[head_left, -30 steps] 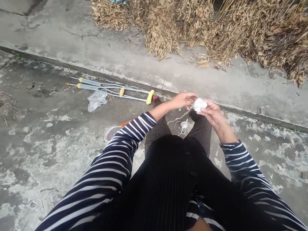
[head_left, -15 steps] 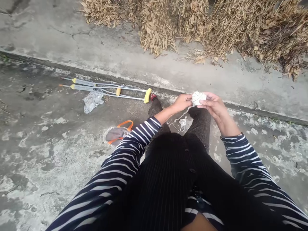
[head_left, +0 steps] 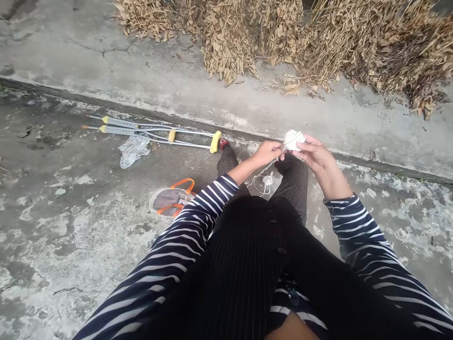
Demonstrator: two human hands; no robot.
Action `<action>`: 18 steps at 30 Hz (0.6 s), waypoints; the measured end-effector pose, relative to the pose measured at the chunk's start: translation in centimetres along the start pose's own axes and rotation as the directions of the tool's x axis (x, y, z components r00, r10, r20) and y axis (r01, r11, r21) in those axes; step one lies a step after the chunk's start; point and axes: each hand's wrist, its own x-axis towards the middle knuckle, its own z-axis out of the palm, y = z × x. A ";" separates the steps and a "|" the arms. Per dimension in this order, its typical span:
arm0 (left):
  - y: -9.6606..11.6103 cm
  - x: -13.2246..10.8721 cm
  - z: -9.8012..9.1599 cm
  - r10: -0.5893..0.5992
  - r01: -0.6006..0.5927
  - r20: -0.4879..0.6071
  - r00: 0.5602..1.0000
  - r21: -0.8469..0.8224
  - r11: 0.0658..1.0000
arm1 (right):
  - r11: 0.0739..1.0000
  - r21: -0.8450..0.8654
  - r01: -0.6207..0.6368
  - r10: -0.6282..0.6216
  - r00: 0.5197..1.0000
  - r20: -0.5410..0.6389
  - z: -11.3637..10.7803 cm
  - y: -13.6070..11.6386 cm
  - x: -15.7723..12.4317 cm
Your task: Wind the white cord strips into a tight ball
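A white ball of yarn point(head_left: 293, 140) is held in front of me, above my legs. Fingers and thumb of my right hand point(head_left: 314, 153) close around its right side. My left hand point(head_left: 268, 153) is at the ball's left side, its fingers pinched on the yarn strand. From there the strand point(head_left: 268, 165) hangs down to a smaller white bundle of yarn point(head_left: 268, 180), seen between my legs with loose loops around it. The tips of the left fingers are partly hidden.
Left of my feet lie grey crutches point(head_left: 159, 130) with yellow pads, beside a crumpled clear plastic bag point(head_left: 133, 150). A bag with orange handles point(head_left: 170, 200) stands near my left leg. Ahead, a concrete ledge point(head_left: 159, 94) carries dry leaves point(head_left: 230, 42).
The ball of yarn has turned in my right hand and sits slightly higher. My left hand has shifted a little, a strand now showing across the ball. The view has moved slightly.
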 end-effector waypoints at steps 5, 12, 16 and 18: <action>-1.9 -0.1 0.0 -0.107 0.105 -0.013 0.994 -0.092 0.990 | 1.000 0.008 0.026 -0.026 1.000 -0.007 0.8 -1.2 -0.6; -3.4 -0.8 -0.5 -0.142 0.130 -0.033 0.989 -0.241 0.962 | 0.990 -0.002 0.140 -0.140 0.989 -0.041 0.7 -3.3 -0.7; -2.3 -1.3 -1.0 -0.070 0.066 0.002 0.998 -0.345 0.936 | 0.994 -0.006 0.108 -0.108 0.992 -0.061 -0.2 -2.8 0.0; -2.1 -1.5 -1.4 -0.098 0.100 0.022 0.995 -0.356 0.929 | 0.992 0.012 0.127 -0.126 0.989 -0.081 -0.6 -3.1 0.1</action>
